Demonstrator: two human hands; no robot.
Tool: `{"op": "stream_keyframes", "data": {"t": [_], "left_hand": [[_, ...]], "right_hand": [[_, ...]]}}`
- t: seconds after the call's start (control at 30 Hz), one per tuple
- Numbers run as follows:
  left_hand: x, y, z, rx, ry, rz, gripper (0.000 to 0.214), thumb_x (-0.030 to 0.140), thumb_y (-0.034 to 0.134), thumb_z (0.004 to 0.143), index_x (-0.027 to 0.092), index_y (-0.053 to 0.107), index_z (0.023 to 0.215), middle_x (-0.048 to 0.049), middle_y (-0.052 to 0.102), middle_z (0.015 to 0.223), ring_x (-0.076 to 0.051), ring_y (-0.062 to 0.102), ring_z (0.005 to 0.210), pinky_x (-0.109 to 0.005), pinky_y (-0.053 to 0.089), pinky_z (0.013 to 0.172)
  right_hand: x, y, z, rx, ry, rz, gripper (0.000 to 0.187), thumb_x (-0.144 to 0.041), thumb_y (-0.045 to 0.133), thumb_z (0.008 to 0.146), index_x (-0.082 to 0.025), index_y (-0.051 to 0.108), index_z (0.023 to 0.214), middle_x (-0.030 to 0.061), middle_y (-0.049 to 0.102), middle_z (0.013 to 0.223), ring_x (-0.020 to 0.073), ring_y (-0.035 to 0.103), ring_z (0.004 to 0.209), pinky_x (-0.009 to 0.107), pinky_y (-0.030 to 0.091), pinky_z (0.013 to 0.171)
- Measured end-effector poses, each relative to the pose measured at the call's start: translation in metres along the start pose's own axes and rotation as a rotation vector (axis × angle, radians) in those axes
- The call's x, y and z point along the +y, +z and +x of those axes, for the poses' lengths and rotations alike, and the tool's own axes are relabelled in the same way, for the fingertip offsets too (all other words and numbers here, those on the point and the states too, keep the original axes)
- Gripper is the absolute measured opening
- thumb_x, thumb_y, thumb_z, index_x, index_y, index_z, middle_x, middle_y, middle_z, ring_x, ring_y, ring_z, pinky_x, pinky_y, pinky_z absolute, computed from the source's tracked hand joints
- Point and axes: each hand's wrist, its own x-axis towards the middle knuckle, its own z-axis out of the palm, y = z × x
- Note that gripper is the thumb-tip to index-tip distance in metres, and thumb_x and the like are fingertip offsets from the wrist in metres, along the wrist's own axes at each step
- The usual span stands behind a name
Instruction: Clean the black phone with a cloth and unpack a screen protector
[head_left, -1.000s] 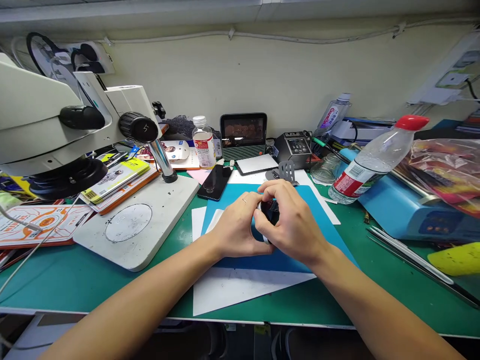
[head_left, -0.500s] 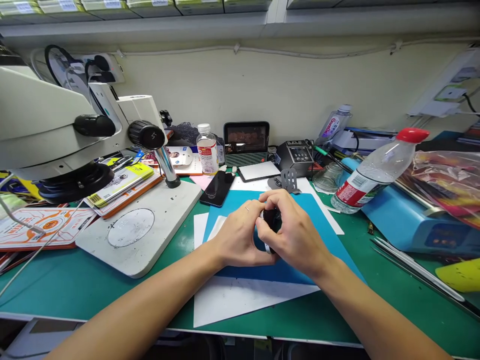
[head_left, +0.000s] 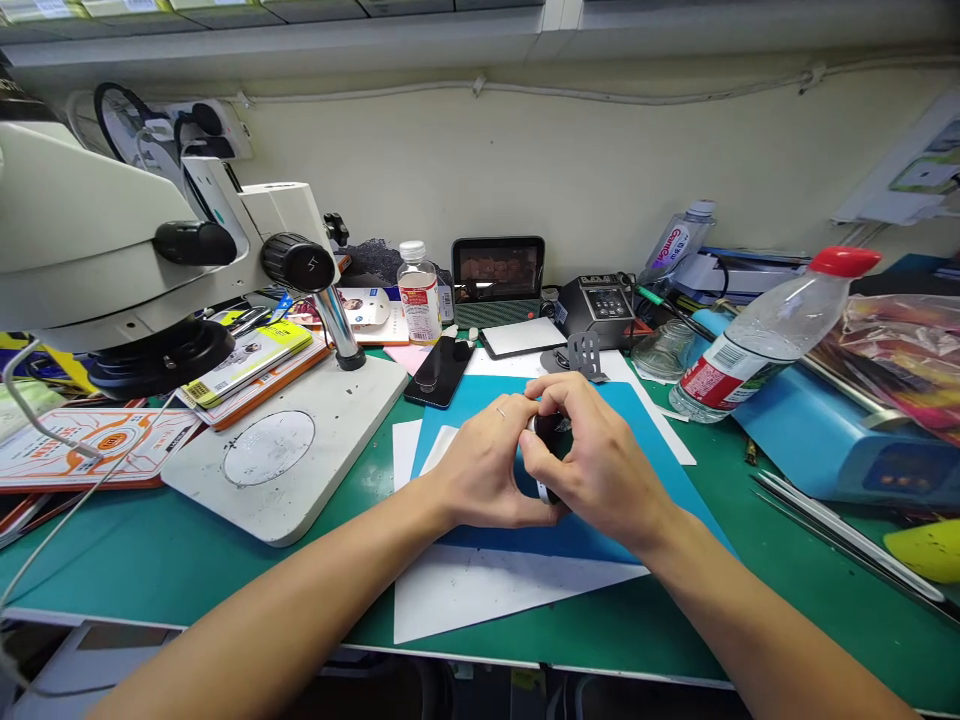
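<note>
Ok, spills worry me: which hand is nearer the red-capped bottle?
Right. The right hand is left of the red-capped bottle, apart from it; the left hand lies farther left.

Centre of frame: the left hand (head_left: 491, 465) and right hand (head_left: 600, 460) cover most of the device (head_left: 559, 436); its full outline and type cannot be determined. Contact of the left fingers with the device is hidden. The hands also conceal the middle of the blue sheet (head_left: 637, 400). Upper centre: content on the screen (head_left: 499, 268) is too small to identify. Left: the microscope (head_left: 82, 230) is cut off by the frame edge. Upper left: the boxes (head_left: 217, 14) are cut off by the top edge; label text is illegible. Right: the bag (head_left: 907, 335) and yellow object (head_left: 926, 550) are cut off.
</note>
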Motion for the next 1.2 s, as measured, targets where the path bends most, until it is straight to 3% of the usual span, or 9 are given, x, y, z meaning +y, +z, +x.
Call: {"op": "stream_keyframes", "data": {"t": [1.2], "left_hand": [[-0.0015, -0.0009, 0.0002, 0.025, 0.043, 0.023, 0.061, 0.035, 0.072, 0.06, 0.021, 0.047, 0.114, -0.0053, 0.061, 0.105, -0.025, 0.062, 0.092, -0.039, 0.053, 0.079]], "right_hand": [[-0.002, -0.0005, 0.0021, 0.021, -0.008, -0.003, 0.025, -0.015, 0.059, 0.078, -0.026, 0.039, 0.087, 0.0083, 0.059, 0.106, 0.0237, 0.061, 0.095, 0.038, 0.051, 0.078]]}}
